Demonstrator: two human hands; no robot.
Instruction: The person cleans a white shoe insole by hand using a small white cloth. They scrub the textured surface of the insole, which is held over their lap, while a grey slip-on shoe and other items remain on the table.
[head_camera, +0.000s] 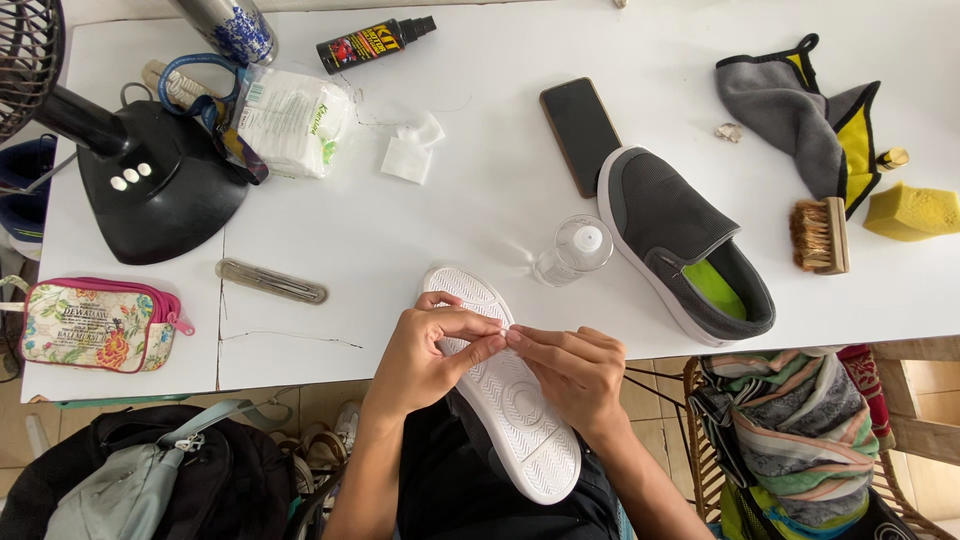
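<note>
Both hands' fingers (490, 338) pinch something tiny on the white-soled shoe (505, 390), below a clear bottle (572, 250).

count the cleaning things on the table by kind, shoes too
shoes: 2, one sole-up in the hands, one grey on the table
bottles: 2, black spray, clear
brush: 1
sponge: 1
cloth: 1
total: 7

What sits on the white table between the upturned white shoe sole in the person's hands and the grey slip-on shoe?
In the head view, a small clear plastic bottle with a white cap lies there, between the upturned white sole and the grey slip-on shoe.
</note>
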